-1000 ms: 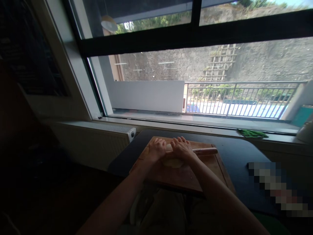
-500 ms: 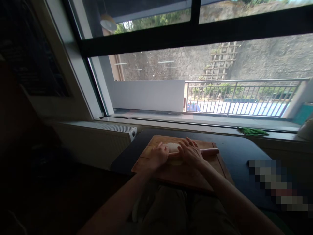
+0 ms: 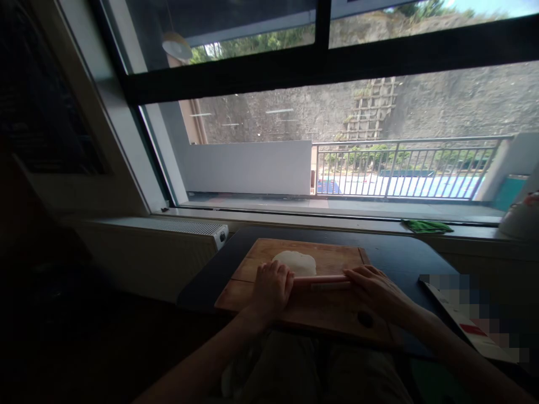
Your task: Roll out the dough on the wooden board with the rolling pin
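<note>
Wooden cutting board point(image 3: 332, 255) taken as landmark; it lies flat on a dark surface point(image 3: 408, 261) by a window.

On the board, toward its far side and left of its middle: a piece of dough point(image 3: 298, 261), pale, flattened, with a rounded, slightly uneven outline. Across the middle of the board, on the near side of the dough, lies a rolling pin point(image 3: 322, 279), roughly parallel to the board's far edge. Dough and pin sit very close; whether the pin touches the dough's near edge cannot be told.

Left hand point(image 3: 273, 283) over the left part of the board, fingers curled down on the pin's left end; grip closed on it. Right hand point(image 3: 370, 285) over the board's right part, fingers lying across the pin's right end; that end is hidden beneath the hand, so whether the grip closes round it cannot be told. Both forearms come in from the board's near side. A dark round spot point(image 3: 365, 320) shows near the board's near right corner.

Left of the board, a white radiator point(image 3: 168, 261). Beyond the board and to its right, a crumpled green cloth point(image 3: 427, 226) on the windowsill point(image 3: 295, 220). Outside, farther beyond the board, a metal railing point(image 3: 398, 171) stands before a rough stone wall point(image 3: 295, 118).
</note>
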The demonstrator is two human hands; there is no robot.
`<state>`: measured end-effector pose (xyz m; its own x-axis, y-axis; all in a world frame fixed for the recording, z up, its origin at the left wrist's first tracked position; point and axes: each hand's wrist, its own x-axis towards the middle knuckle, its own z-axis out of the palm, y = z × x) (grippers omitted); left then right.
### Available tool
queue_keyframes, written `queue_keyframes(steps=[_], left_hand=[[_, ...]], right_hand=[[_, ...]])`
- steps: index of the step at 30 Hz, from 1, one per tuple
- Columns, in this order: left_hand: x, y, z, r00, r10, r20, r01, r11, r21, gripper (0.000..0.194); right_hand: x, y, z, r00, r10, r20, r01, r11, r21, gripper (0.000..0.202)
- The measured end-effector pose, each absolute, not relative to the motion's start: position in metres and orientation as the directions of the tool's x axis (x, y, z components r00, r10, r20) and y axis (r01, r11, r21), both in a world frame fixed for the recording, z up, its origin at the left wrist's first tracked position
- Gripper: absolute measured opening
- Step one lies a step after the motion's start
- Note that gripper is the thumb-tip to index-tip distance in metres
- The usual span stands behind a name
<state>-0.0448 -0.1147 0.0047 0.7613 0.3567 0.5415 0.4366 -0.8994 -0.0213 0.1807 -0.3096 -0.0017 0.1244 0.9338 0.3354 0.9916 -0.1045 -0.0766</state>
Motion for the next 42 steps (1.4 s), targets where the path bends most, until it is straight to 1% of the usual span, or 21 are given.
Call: queue_keyframes(steps=[4,7,9,11,12,15,17,19,21,24,27,30,32,34,37,40,42], left_hand=[[-0.067,-0.099,0.006,0.76,0.401,0.511,0.499,-0.864,-0.066,0.029],[-0.063,-0.094,0.005,0.749,0.441,0.494,0.537,-0.841,-0.064,0.025],[-0.046,-0.095,0.006,0.732,0.477,0.487,0.558,-0.829,-0.027,0.021],[-0.02,-0.093,0.01,0.701,0.527,0.48,0.589,-0.808,0.028,0.02],[-0.006,-0.089,0.013,0.678,0.565,0.47,0.616,-0.786,0.057,0.021],[0.025,-0.074,0.026,0.649,0.664,0.372,0.68,-0.726,0.108,0.027],[0.03,-0.067,0.029,0.674,0.663,0.324,0.665,-0.736,0.123,0.032],[0.019,-0.069,0.024,0.72,0.622,0.306,0.619,-0.776,0.122,0.039],[-0.003,-0.078,0.012,0.76,0.565,0.32,0.567,-0.818,0.097,0.044],[-0.037,-0.095,-0.004,0.769,0.516,0.377,0.542,-0.839,0.043,0.046],[-0.047,-0.097,-0.006,0.74,0.559,0.374,0.589,-0.807,0.041,0.047],[-0.022,-0.082,0.006,0.707,0.642,0.296,0.644,-0.758,0.107,0.049],[0.003,-0.069,0.016,0.689,0.671,0.274,0.661,-0.737,0.142,0.05],[0.023,-0.06,0.025,0.682,0.674,0.283,0.662,-0.734,0.152,0.049],[0.026,-0.057,0.025,0.695,0.666,0.27,0.652,-0.743,0.154,0.049],[-0.003,-0.064,0.011,0.734,0.632,0.247,0.62,-0.773,0.133,0.048],[-0.029,-0.07,0.0,0.746,0.608,0.272,0.607,-0.789,0.098,0.048]], right_hand=[[0.152,-0.311,0.016,0.062,0.932,0.357,0.995,-0.031,-0.093,0.028],[0.132,-0.3,0.02,0.037,0.927,0.374,0.989,0.019,-0.144,0.021],[0.127,-0.292,0.019,0.01,0.925,0.38,0.979,0.068,-0.192,0.023],[0.131,-0.288,0.016,0.017,0.918,0.397,0.974,0.076,-0.215,0.024],[0.136,-0.288,0.015,0.038,0.911,0.411,0.976,0.055,-0.212,0.025],[0.153,-0.3,0.011,0.098,0.883,0.459,0.986,-0.024,-0.165,0.027],[0.163,-0.314,0.008,0.117,0.872,0.476,0.988,-0.055,-0.141,0.027],[0.166,-0.327,0.005,0.128,0.876,0.465,0.988,-0.074,-0.132,0.026],[0.162,-0.336,0.003,0.117,0.889,0.443,0.989,-0.065,-0.133,0.028],[0.148,-0.339,0.002,0.066,0.906,0.417,0.991,-0.011,-0.132,0.036],[0.139,-0.335,0.005,0.039,0.912,0.408,0.99,0.019,-0.137,0.035],[0.139,-0.33,0.009,0.082,0.896,0.436,0.988,-0.017,-0.151,0.031],[0.141,-0.327,0.01,0.12,0.887,0.447,0.985,-0.049,-0.167,0.028],[0.143,-0.325,0.009,0.142,0.885,0.444,0.982,-0.069,-0.176,0.028],[0.141,-0.327,0.004,0.132,0.887,0.444,0.986,-0.073,-0.147,0.034],[0.135,-0.333,0.002,0.094,0.891,0.445,0.992,-0.048,-0.113,0.037],[0.132,-0.335,0.004,0.063,0.903,0.424,0.995,-0.023,-0.097,0.035]])
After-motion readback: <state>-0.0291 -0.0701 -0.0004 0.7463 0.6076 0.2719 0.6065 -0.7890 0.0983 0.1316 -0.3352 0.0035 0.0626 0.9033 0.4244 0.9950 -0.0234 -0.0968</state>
